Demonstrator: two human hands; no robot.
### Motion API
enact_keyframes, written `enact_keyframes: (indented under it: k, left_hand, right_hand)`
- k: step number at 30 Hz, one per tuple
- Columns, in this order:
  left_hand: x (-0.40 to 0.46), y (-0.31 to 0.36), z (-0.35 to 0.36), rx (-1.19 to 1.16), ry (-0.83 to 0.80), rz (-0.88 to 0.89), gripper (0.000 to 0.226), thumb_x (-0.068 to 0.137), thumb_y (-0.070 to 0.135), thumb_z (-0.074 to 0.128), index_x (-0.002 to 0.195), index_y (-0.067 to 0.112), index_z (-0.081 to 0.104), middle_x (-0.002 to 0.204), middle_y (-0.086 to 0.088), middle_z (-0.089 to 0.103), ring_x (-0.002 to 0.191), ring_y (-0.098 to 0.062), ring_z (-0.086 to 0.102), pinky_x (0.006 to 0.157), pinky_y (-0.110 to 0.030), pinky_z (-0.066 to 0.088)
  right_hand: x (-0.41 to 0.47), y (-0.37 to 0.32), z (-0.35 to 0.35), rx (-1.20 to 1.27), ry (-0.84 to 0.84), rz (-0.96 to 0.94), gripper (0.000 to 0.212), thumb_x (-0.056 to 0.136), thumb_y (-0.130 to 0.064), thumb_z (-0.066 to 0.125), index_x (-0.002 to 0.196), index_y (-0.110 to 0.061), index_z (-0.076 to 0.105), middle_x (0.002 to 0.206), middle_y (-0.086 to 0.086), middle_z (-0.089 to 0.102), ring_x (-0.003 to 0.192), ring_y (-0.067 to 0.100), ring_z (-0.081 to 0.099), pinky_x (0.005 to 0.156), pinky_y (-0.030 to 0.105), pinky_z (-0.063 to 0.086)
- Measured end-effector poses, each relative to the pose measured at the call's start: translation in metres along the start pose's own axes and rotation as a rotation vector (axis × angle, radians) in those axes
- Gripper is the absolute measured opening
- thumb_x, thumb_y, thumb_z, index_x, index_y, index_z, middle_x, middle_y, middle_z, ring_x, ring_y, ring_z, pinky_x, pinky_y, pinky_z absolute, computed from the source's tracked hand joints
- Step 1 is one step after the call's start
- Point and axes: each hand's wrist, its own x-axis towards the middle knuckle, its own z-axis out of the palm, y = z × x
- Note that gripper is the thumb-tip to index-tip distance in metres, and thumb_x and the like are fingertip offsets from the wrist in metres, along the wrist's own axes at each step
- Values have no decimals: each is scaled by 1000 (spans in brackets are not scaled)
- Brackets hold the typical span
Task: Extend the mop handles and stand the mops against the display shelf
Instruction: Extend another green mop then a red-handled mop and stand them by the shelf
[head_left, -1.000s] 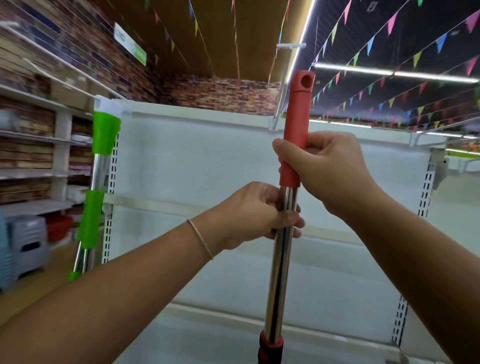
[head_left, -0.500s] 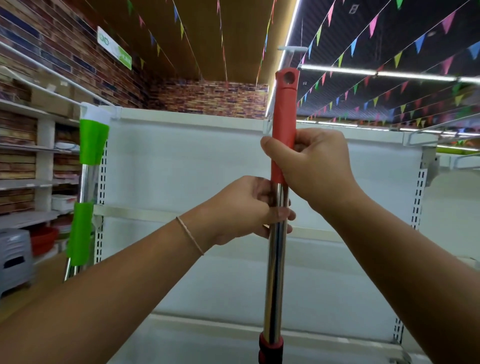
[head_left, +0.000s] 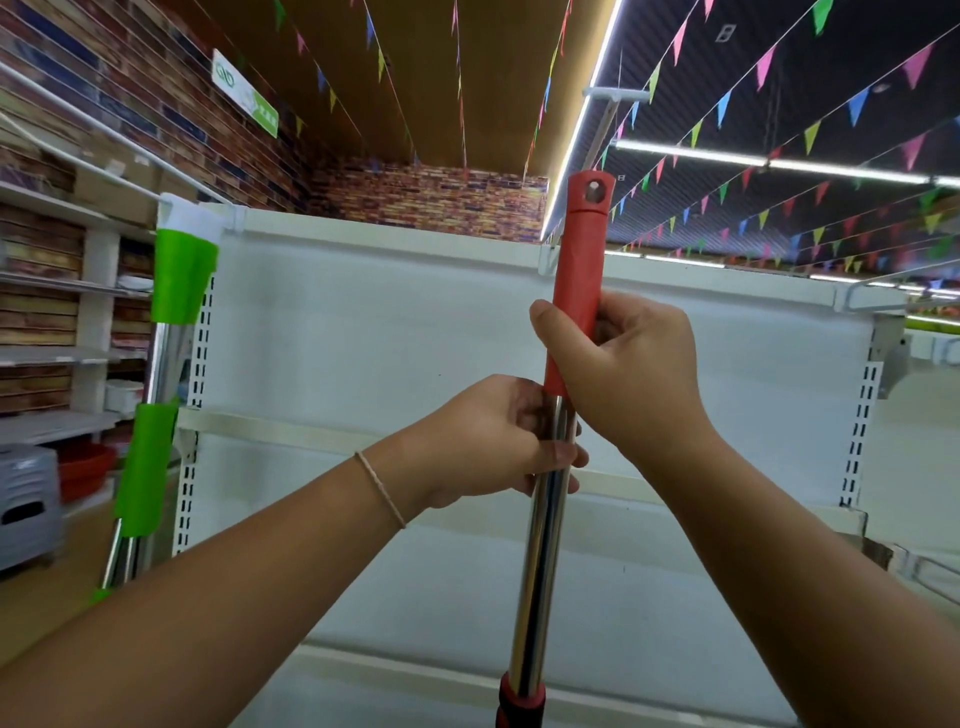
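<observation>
You hold the red-handled mop (head_left: 540, 561) upright in front of the white display shelf (head_left: 363, 338), its chrome pole running from the bottom edge of view up to your hands. Your right hand (head_left: 631, 369) grips the lower part of the red grip (head_left: 579, 270), fingers curled round it and thumb pressed across its front. Your left hand (head_left: 485, 441) sits just below, touching the right one, its fingers clamped on the chrome pole right under the red grip. A red and black collar (head_left: 519, 701) rings the pole near the bottom of the frame. At the far left, a green-handled mop (head_left: 171, 338) stands against the shelf's slotted upright, well apart from your hands.
</observation>
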Motion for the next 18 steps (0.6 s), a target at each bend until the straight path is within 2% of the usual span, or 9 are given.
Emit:
enact_keyframes:
  k: [6, 13, 18]
  left_hand:
    - [0, -4, 1, 8, 5, 9, 23, 92, -3, 58, 115, -3, 58, 98, -16, 72, 83, -27, 74, 71, -31, 59]
    - [-1, 3, 3, 32, 22, 28, 12, 93, -3, 57, 103, 3, 58, 94, -16, 72, 85, -32, 74, 75, -35, 60]
    - [-2, 8, 5, 38, 21, 35, 17, 92, -2, 59, 109, -1, 58, 93, -15, 72, 84, -33, 74, 75, -37, 61]
  right_hand:
    - [-3, 3, 3, -2, 37, -29, 39, 87, -36, 69, 68, -2, 62, 56, 15, 56, 52, 30, 55, 53, 45, 50]
    - [6, -1, 0, -69, 25, -25, 39, 87, -42, 68, 76, -4, 68, 64, 13, 64, 55, 27, 62, 58, 45, 56]
    - [5, -6, -2, -72, 28, -7, 37, 87, -42, 68, 79, -5, 69, 67, 12, 67, 57, 26, 64, 62, 45, 59]
